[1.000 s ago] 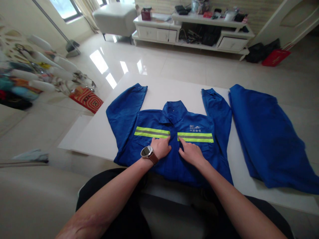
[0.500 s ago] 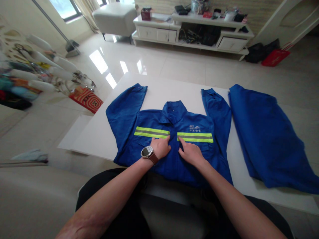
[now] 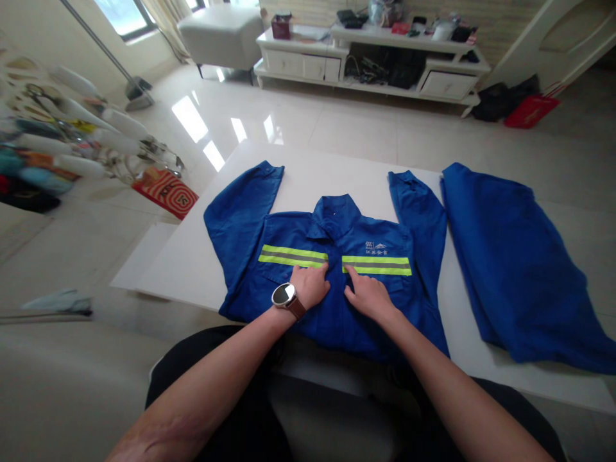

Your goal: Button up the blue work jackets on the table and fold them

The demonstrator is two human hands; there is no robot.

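Observation:
A blue jacket [image 3: 337,308] with yellow-green and grey reflective strips lies front up on the white table [image 3: 183,256], its collar away from me and its sleeves bent out to both sides. My left hand [image 3: 309,285], with a round watch on the wrist, rests on the chest; its index finger touches the inner end of the left strip [image 3: 289,255]. My right hand [image 3: 369,295] points its index finger at the inner end of the right strip [image 3: 380,265], thumb apart. Both hands are open and hold nothing.
More folded blue cloth [image 3: 514,263] lies at the table's right, partly over its edge. Beyond the table stand a long white cabinet [image 3: 298,67] and a pale ottoman [image 3: 221,38]. A red patterned bag [image 3: 166,191] is beside the table's left side.

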